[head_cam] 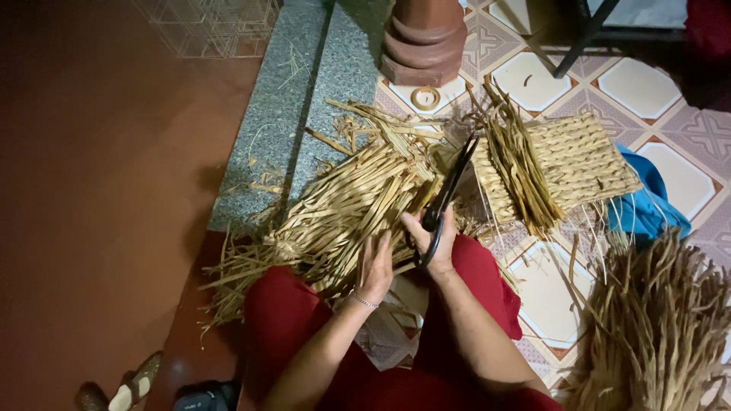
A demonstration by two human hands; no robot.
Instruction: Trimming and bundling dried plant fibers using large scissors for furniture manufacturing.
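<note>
Right hand [435,242] grips the dark handles of a pair of black scissors [448,196], fingers curled through and around the loops, the blades pointing up and away with their tips slightly parted. Just beside it, the left hand [376,266] lies flat with fingers together on a bundle of dry straw strips [343,213] that spreads across the red-clad lap and onto the grey stone step [304,84]; a thin bracelet [364,301] circles that wrist. Near the right edge stands a loose heap of darker reed strands [655,327]. Beyond the scissors, a woven straw mat [579,156] rests on the patterned tile floor [647,87], with blue cloth [647,205] beside it. Farthest off sits a reddish-brown column base [422,38].
</note>
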